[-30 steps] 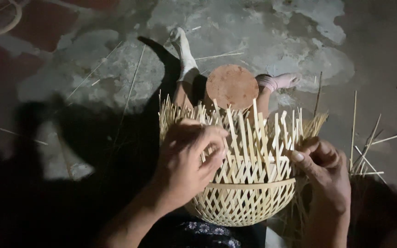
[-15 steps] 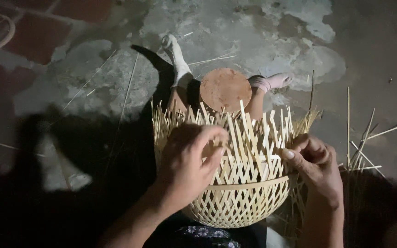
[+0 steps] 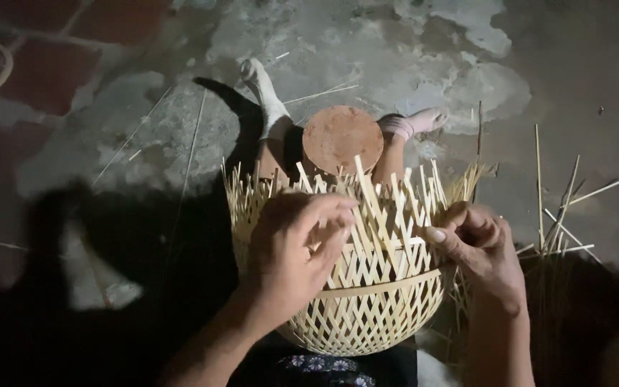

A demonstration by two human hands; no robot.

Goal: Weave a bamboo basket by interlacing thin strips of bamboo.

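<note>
Hands grip an unfinished bamboo basket (image 3: 367,287): left hand (image 3: 299,251) pinches its upright strips, right hand (image 3: 478,247) clasps its rim; fingertips hidden.

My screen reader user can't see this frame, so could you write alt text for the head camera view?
Two bare hands work the loose upright strips of a half-woven bamboo basket: the left hand lies on its rim, the right hand pinches strips at its side. Beyond it, a round reddish disc sits between two feet on a concrete floor strewn with bamboo strips.
</note>
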